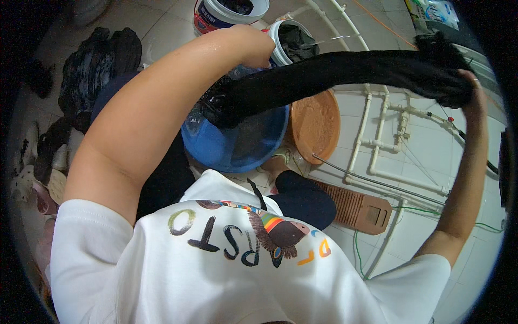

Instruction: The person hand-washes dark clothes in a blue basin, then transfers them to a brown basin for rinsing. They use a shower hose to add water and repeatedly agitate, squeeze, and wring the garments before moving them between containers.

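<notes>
A long black cloth point(334, 73), which looks like a wet garment, stretches from the blue basin point(237, 156) out to the right. My right hand point(470, 89) is closed around its bunched far end, with the arm held out wide. The other end of the cloth lies gathered and shiny over the basin's rim and inside it. My left hand point(259, 48) is bent over just beyond that end, above the basin's far side. Its fingers are turned away and hidden, so what it holds does not show. Dark wet content fills the basin.
Two white buckets point(278, 43) with black stuff inside stand behind the basin. An orange-brown basin point(315, 129) and a brown washboard point(361, 211) are to the right, near pale pipes point(372, 135) and a hose. Dark garments point(97, 70) and shoes point(54, 183) lie at left.
</notes>
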Tool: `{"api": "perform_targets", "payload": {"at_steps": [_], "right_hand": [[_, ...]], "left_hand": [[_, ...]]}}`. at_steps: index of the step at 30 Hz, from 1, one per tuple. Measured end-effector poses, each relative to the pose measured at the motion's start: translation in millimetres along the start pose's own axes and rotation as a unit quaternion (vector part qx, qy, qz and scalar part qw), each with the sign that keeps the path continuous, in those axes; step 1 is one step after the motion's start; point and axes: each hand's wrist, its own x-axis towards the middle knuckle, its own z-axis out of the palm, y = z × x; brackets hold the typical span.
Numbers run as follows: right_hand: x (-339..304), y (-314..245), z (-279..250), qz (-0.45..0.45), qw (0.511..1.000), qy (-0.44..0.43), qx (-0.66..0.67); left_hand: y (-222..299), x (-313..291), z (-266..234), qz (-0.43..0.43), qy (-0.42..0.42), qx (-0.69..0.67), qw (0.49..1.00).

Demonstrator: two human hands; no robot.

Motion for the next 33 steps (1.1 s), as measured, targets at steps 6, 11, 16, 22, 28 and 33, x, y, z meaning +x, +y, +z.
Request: {"api": "perform_targets", "payload": {"at_steps": [6,11,16,22,28,33], "right_hand": [[-54.0,136.8,170.0,-0.027,0.989,-0.140,-0.045],[-89.5,298.9,257.2,0.051,0.986,-0.145,-0.057],[-125.2,406.9,348.2,0.018,0.980,-0.132,-0.145],[-120.5,470.1,395.7,0.020,0.964,-0.069,-0.256],[-52.0,490.1,418.1,-0.090,0.921,-0.199,-0.324],[-33.9,513.5,446.4,-0.166,0.893,-0.293,-0.299]], "left_hand": [[-1.3,5.8,17.2,-0.048,-0.063,0.019,0.997],[19.4,44.7,77.0,-0.066,-0.164,-0.044,0.983],[24.9,63.5,193.6,-0.278,-0.123,-0.118,0.945],[38.2,102.7,286.8,-0.313,0.002,-0.057,0.948],[3.2,145.5,307.6,-0.129,0.033,0.063,0.989],[-23.4,157.7,319.5,-0.053,-0.006,0.050,0.997]]}}
